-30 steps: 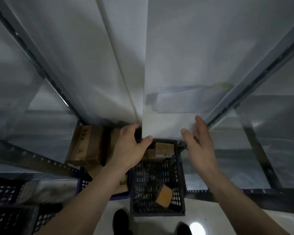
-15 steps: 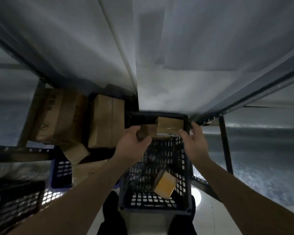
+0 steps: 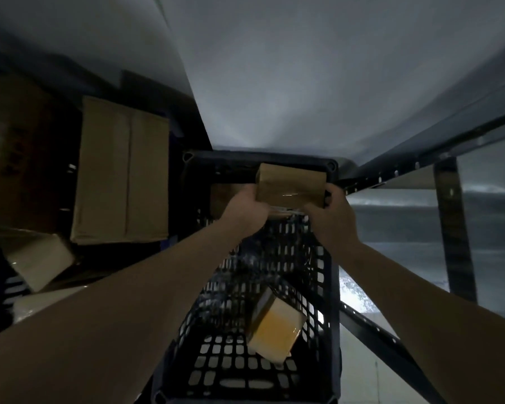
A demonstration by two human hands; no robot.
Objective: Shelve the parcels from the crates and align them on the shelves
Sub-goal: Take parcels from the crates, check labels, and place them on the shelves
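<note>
A dark plastic crate [image 3: 327,287] stands below me, under a pale shelf board [image 3: 303,83]. At the crate's far end my left hand [image 3: 244,208] and my right hand [image 3: 330,214] grip a brown cardboard parcel [image 3: 290,185] by its left and right ends. A flatter parcel [image 3: 222,196] lies just below it, mostly hidden by my left hand. Near the crate's front, a small yellowish taped parcel [image 3: 274,330] lies tilted on the bottom.
Left of the crate stand a large cardboard box [image 3: 120,170] and a darker one [image 3: 18,158], with a small box [image 3: 38,260] tipped in front. A dark metal shelf upright [image 3: 455,228] and rail [image 3: 420,158] run along the right.
The view dropped from the shelf toward the crate. Both hands went down into the crate's far end and closed on the brown parcel.
</note>
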